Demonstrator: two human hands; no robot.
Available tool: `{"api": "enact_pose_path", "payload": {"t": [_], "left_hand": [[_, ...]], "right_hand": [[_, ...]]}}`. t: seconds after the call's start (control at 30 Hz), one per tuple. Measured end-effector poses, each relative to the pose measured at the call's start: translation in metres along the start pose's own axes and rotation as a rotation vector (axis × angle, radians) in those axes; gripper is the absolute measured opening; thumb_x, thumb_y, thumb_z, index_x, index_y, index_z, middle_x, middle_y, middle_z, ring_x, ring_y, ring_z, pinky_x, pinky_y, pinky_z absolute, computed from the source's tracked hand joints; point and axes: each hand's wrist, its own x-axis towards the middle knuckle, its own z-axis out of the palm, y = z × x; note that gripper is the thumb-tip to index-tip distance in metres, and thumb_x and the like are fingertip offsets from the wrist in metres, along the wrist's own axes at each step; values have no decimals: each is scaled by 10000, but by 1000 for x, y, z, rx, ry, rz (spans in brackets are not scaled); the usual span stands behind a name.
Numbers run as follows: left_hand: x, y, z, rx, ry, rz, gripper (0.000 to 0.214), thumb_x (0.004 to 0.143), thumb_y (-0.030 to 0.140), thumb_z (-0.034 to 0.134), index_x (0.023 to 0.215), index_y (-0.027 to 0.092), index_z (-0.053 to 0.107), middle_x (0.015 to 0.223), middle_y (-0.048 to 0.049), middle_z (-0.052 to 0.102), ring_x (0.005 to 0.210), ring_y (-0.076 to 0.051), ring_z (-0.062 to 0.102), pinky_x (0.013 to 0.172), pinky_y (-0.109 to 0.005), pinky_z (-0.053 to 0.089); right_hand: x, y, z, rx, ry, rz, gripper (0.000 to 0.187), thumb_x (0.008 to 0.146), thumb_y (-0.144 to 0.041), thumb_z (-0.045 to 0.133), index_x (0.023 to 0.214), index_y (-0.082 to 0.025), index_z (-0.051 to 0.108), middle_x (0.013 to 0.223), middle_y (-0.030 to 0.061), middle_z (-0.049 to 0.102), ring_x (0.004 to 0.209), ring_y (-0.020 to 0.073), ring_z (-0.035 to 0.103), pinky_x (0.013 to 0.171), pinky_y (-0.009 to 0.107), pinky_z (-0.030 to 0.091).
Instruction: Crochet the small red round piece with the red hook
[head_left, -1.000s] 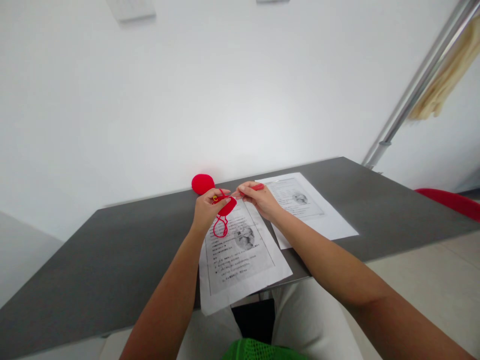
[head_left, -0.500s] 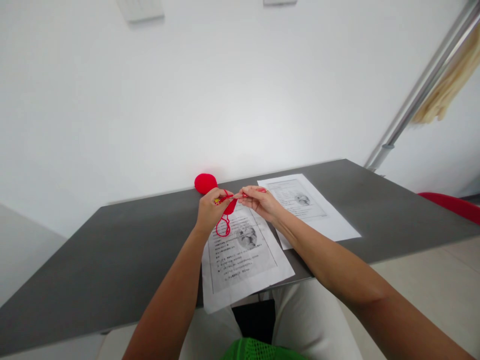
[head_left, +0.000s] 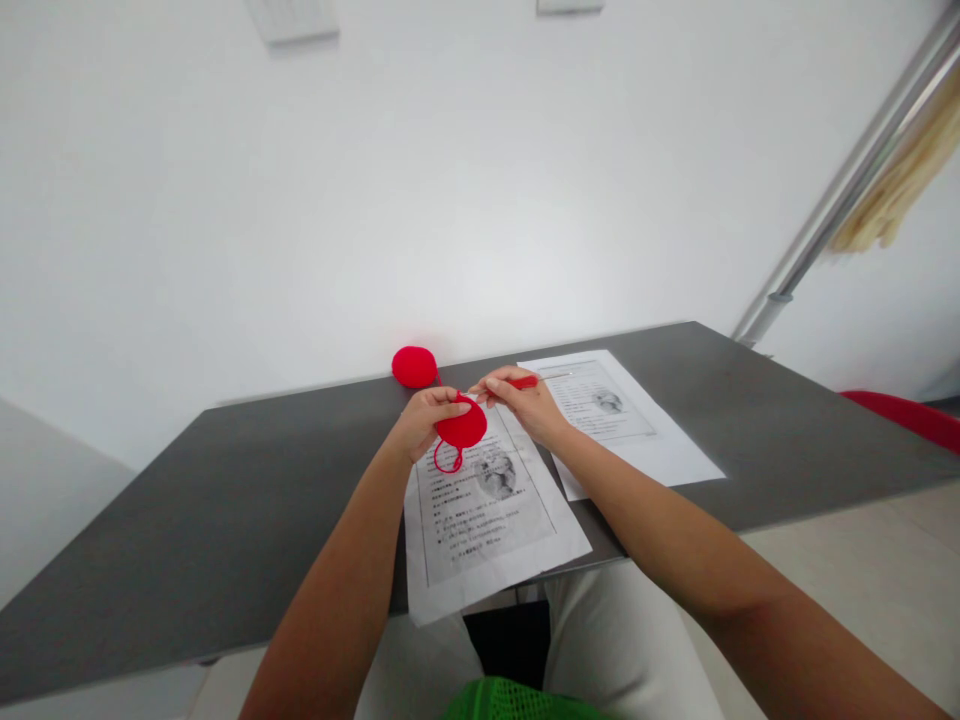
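My left hand [head_left: 421,420] is closed on the edge of a round red crochet piece [head_left: 463,427], its flat face turned toward me. A loop of red yarn [head_left: 448,458] dangles below it. My right hand [head_left: 519,397] is closed around a crochet hook [head_left: 525,381] with a red handle; its thin metal end points away to the right. The right fingertips are close to the top edge of the piece; whether they pinch yarn there is too small to tell. Behind my left hand a red yarn ball [head_left: 414,367] rests against the wall.
One printed sheet [head_left: 480,545] lies under my hands and hangs over the front edge of the grey table [head_left: 300,500]. A second printed sheet [head_left: 645,450] lies to the right. Beyond the table's right end is a red curved object [head_left: 900,412], and a metal pole [head_left: 825,220] leans near the wall.
The crochet piece has turned from nearly edge-on to face me. The hook has moved away from it to the right, and its metal end now points rightward.
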Motion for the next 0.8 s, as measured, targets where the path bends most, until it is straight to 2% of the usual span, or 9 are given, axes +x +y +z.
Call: {"api": "enact_pose_path", "payload": {"t": [0.1, 0.27, 0.47, 0.6, 0.8], "left_hand": [[0, -1, -1, -12, 1, -14, 247, 483, 212, 836, 629, 132, 654, 594, -8, 664, 520, -106, 580, 558, -231, 432], [2, -5, -2, -21, -28, -12, 262, 488, 188, 836, 686, 126, 677, 636, -15, 683, 546, -104, 600, 559, -211, 444], [3, -5, -9, 15, -139, -63, 286, 528, 186, 820, 793, 130, 729, 722, -53, 721, 600, -129, 632, 587, -222, 465], [2, -3, -9, 25, -140, -80, 260, 534, 187, 818, 775, 138, 735, 716, -54, 723, 595, -134, 633, 585, -229, 464], [6, -7, -1, 24, 8, 24, 306, 483, 195, 837, 761, 129, 728, 683, -44, 716, 617, -144, 635, 661, -267, 482]], "right_hand": [[-2, -4, -1, -180, -54, -80, 181, 780, -365, 670, 763, -189, 707, 788, 35, 715, 738, 146, 642, 668, 273, 503], [-5, -10, -4, -381, -190, -273, 139, 810, -336, 646, 853, -221, 710, 934, 56, 707, 910, 188, 636, 854, 361, 492], [-4, -3, -5, -533, -236, -446, 145, 854, -321, 596, 912, -268, 717, 937, 53, 720, 929, 199, 605, 856, 380, 493], [-4, 0, -4, -544, -223, -434, 144, 848, -332, 604, 898, -270, 725, 898, 53, 723, 894, 202, 610, 836, 379, 499], [-5, -3, -5, -480, -129, -285, 151, 836, -340, 618, 883, -250, 730, 910, 43, 721, 877, 184, 646, 833, 353, 502]]}}
